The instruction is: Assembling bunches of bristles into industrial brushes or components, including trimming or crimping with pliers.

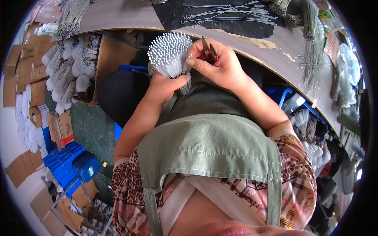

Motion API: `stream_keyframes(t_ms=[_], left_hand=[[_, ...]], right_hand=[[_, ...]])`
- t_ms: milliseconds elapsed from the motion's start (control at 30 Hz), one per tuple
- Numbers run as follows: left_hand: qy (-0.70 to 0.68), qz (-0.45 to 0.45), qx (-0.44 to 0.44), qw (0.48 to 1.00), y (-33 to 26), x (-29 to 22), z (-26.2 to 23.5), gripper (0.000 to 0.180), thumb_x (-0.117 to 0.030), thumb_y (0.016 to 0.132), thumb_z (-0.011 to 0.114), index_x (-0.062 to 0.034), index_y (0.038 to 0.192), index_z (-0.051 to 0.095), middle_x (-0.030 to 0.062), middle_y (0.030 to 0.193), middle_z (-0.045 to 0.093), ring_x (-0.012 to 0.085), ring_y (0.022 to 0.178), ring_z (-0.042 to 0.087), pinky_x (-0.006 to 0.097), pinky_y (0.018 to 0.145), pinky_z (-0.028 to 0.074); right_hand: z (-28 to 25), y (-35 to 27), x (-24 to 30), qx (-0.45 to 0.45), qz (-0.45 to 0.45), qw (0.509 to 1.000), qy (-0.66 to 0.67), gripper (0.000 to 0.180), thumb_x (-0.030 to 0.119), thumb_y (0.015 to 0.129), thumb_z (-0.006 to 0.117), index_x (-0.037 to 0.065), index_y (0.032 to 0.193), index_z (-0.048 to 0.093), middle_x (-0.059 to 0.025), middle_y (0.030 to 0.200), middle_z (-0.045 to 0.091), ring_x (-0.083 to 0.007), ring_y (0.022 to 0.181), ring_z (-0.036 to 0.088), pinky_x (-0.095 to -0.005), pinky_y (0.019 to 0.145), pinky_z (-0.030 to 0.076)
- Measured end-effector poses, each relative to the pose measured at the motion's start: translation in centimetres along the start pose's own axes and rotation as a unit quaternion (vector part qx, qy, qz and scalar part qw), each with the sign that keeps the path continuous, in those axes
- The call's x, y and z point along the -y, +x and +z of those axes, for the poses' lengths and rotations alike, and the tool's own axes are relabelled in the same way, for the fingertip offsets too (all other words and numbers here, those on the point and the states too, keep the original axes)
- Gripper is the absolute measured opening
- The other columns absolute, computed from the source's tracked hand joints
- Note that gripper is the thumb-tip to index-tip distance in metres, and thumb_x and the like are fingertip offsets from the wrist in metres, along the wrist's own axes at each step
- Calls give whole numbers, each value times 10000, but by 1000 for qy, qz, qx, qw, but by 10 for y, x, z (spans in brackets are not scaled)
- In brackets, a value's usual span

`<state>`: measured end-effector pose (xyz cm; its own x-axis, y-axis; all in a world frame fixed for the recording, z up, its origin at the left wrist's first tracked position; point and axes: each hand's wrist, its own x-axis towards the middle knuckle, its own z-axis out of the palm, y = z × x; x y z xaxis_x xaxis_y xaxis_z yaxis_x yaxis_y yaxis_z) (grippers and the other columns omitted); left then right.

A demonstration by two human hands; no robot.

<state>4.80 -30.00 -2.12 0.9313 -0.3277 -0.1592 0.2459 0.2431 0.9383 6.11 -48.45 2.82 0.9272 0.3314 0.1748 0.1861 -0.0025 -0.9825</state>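
My left hand (167, 85) is wrapped round a thick bundle of thin wire brushes (170, 49), held over my lap. Their many small white tips fan out at the top, facing up. At the bundle's right side is my right hand (218, 65), with red-handled snips (211, 55) tucked in it, the dark blades apart and pointing away from me. Its thumb and forefinger pinch together at the edge of the bundle, on a small tip too fine to make out. A green apron (212, 141) covers my front.
Several loose wire brushes (230, 13) with looped ends lie on the curved table (118, 17) ahead. More bundles hang at the table's right (313, 59). A cardboard box (106, 65) and bundled brushes (69, 70) stand left, above blue crates (65, 163) on the floor.
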Motion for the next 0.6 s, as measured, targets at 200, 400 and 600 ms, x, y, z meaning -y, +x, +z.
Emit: stream_keyframes(t_ms=[200, 400, 600], left_hand=[[-48, -1, 17, 999, 1, -2, 0, 621, 85, 663, 609, -14, 1257, 457, 49, 1171, 526, 168, 1102, 504, 316, 939, 389], [-24, 1, 17, 1000, 2, -1, 1, 637, 97, 655, 608, -17, 1263, 455, 51, 1184, 525, 178, 1114, 503, 319, 957, 379], [-6, 1, 55, 998, 4, -2, -2, 691, 132, 687, 583, -22, 1325, 368, 91, 1290, 460, 223, 1226, 436, 365, 1042, 333]], right_hand=[[-1, 1, -1, 17, -25, 999, 33, 72, 27, 842, 628, 27, 883, 569, 20, 792, 553, -30, 671, 473, -185, 596, 404], [8, -3, -2, -43, -59, 997, -35, 127, -26, 789, 557, 54, 888, 547, 42, 752, 507, -9, 619, 401, -172, 538, 349], [15, -2, -10, -76, -91, 991, -69, 113, -20, 806, 578, 43, 882, 523, 41, 739, 499, -10, 615, 405, -168, 527, 343]])
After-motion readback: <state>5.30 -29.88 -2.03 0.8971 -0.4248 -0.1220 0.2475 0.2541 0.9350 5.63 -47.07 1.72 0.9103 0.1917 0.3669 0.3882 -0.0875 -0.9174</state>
